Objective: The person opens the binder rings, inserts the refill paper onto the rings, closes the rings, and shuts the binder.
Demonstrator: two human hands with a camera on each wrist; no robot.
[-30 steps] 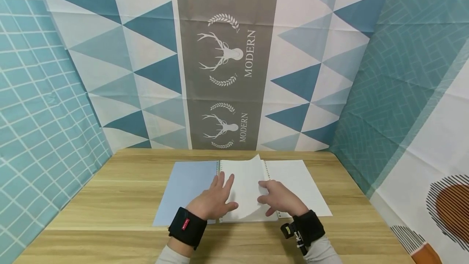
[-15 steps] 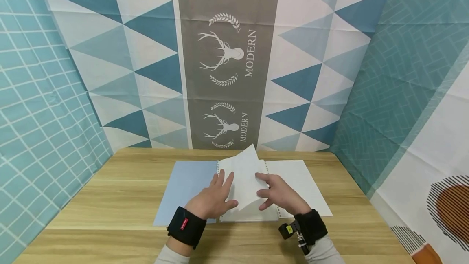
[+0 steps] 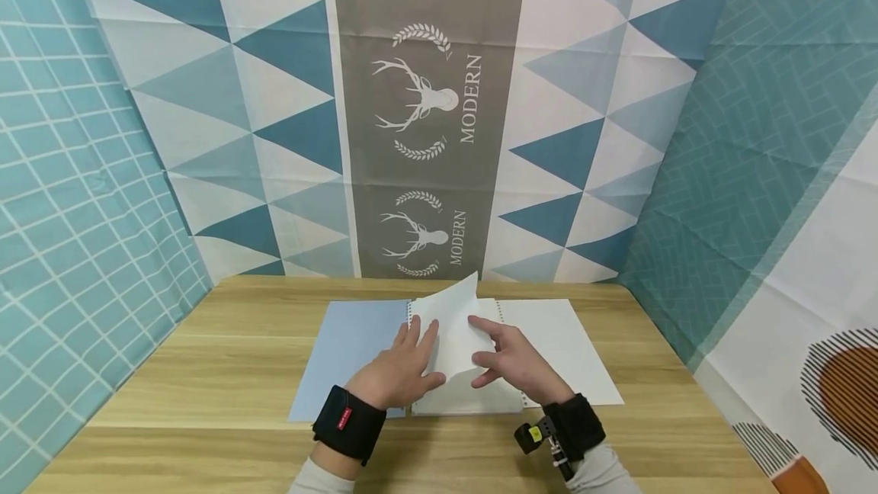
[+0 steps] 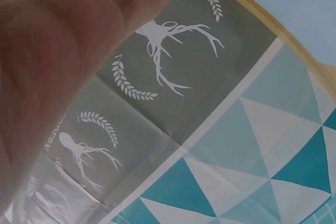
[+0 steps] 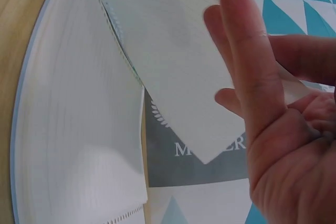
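Observation:
A spiral-bound notebook [image 3: 372, 334] lies open on the wooden table, its pale blue cover at the left. One white page [image 3: 449, 326] rises from the middle stack and bends, its upper corner standing up. My right hand [image 3: 521, 360] holds this page by its right edge, fingers pointing left. In the right wrist view the lifted page [image 5: 173, 61] hangs beside the fingers, its corner pointing down. My left hand [image 3: 398, 372] reaches over the notebook's left spine, fingers spread and straight. In the left wrist view, part of the left hand [image 4: 58, 40] fills the upper left.
Another white sheet [image 3: 555, 341], with holes along its left edge, lies at the right. The table [image 3: 247, 372] extends around the notebook. A patterned cloth [image 3: 425, 174] hangs behind, and a tile-patterned cloth [image 3: 75, 174] covers the left side.
The right hand has moved left and slightly up with the page's edge. The page has risen and bent further leftward, uncovering more of the sheet beneath. The left hand has barely moved.

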